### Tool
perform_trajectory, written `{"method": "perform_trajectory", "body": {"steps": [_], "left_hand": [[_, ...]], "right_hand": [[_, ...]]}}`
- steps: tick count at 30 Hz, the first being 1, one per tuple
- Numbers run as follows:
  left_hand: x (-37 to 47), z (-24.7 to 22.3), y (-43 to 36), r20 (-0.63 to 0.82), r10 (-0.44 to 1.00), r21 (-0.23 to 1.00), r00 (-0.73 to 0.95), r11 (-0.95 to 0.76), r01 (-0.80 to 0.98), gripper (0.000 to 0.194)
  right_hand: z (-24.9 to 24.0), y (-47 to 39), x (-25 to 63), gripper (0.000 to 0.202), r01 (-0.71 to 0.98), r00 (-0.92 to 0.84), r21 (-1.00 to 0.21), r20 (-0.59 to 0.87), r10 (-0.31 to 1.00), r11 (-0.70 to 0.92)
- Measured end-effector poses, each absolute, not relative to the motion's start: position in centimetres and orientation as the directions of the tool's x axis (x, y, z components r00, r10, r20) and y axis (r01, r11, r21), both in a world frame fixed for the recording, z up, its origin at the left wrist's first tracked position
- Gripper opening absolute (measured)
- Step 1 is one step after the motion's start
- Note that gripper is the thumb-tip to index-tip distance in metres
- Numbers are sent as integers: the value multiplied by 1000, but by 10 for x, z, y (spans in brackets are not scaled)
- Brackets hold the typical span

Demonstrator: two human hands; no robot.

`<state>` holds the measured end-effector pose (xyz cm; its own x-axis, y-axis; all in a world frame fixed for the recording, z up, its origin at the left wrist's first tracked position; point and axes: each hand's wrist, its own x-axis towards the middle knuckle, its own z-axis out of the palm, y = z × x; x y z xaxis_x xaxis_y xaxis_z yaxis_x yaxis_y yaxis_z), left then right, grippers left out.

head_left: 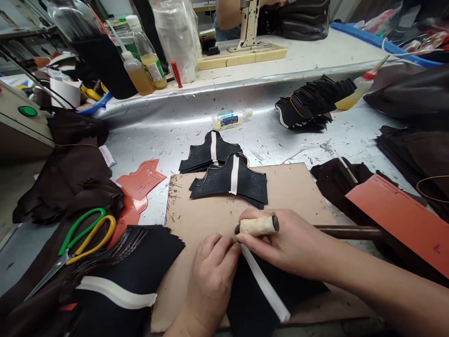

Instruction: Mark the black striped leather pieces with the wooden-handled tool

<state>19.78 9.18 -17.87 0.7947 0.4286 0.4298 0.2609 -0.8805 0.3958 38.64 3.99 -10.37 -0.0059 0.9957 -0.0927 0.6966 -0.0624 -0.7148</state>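
My right hand is closed round a hammer whose head is wrapped in pale tape. Its dark handle sticks out to the right behind my wrist. A black leather piece lies under both hands, with a white tape strip running down it. My left hand has its fingers pressed together at the upper end of that strip, pinching the piece's edge, and its fingertips nearly meet my right hand. Beyond them are two small stacks of black pieces, a nearer one and a farther one, each with a white strip.
A tan board lies beneath the work. To the left are scissors, orange templates and a black stack. A bottle, a bundle and a sewing machine stand farther back. An orange sheet is at right.
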Motion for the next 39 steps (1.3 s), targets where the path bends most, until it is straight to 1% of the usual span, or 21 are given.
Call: {"method": "perform_trajectory", "body": {"steps": [1, 2, 3, 6, 7, 8, 11, 12, 13, 15, 16, 18, 20, 22, 26, 29, 32, 35, 37, 39], "left_hand": [[198, -179, 92, 432, 421, 388, 797, -885, 257, 21], [198, -178, 92, 433, 417, 385, 799, -887, 255, 21], [198, -178, 92, 433, 415, 385, 801, -888, 252, 21], [198, -177, 92, 418, 424, 404, 804, -879, 254, 21], [197, -177, 92, 415, 427, 409, 803, -876, 255, 21], [197, -177, 91, 415, 431, 411, 802, -875, 257, 21], [197, -177, 91, 420, 429, 395, 800, -880, 265, 20], [197, -178, 90, 422, 424, 385, 802, -884, 265, 19], [197, -178, 90, 421, 420, 377, 804, -887, 266, 19], [198, -177, 89, 425, 419, 366, 802, -890, 271, 18], [199, -177, 89, 426, 425, 368, 798, -888, 277, 18], [199, -177, 89, 410, 464, 402, 785, -865, 301, 16], [199, -178, 91, 380, 532, 459, 757, -819, 345, 14], [199, -179, 93, 352, 588, 501, 728, -775, 384, 12], [198, -180, 97, 319, 605, 542, 729, -748, 384, 17], [198, -179, 98, 305, 601, 577, 739, -734, 359, 18], [197, -177, 97, 347, 545, 547, 763, -779, 307, 17], [195, -175, 96, 392, 453, 456, 800, -851, 259, 18], [194, -173, 95, 402, 408, 395, 820, -885, 247, 21], [194, -171, 95, 397, 389, 365, 831, -898, 245, 22]], "right_hand": [[-103, 40, 388, 27, 723, -25, -687, -131, 991, -73], [-102, 40, 389, 28, 732, -25, -677, -133, 991, -73], [-99, 39, 390, 27, 720, -7, -690, -104, 995, -67], [-95, 36, 387, 19, 628, 109, -778, 79, 991, -7], [-95, 34, 386, 17, 609, 132, -793, 97, 986, -3], [-96, 33, 384, 16, 605, 127, -796, 73, 989, -19], [-101, 28, 380, 23, 669, 49, -734, -113, 992, -116], [-102, 27, 380, 26, 682, 43, -720, -135, 990, -128], [-101, 25, 379, 26, 679, 50, -724, -119, 992, -121], [-101, 24, 379, 22, 642, 84, -763, -23, 996, -72], [-102, 23, 378, 21, 631, 102, -773, 2, 995, -63], [-105, 25, 376, 20, 649, 101, -753, -53, 993, -107], [-109, 27, 374, 23, 702, 84, -691, -162, 983, -174], [-113, 29, 374, 25, 729, 83, -653, -215, 973, -206], [-115, 29, 376, 22, 713, 108, -664, -214, 971, -226], [-116, 28, 377, 22, 717, 106, -662, -206, 973, -218], [-117, 29, 378, 22, 719, 104, -660, -210, 972, -219], [-114, 30, 379, 24, 723, 78, -666, -187, 979, -185], [-109, 30, 379, 24, 706, 46, -696, -143, 989, -133], [-104, 29, 378, 19, 662, 71, -745, -45, 996, -81]]}}
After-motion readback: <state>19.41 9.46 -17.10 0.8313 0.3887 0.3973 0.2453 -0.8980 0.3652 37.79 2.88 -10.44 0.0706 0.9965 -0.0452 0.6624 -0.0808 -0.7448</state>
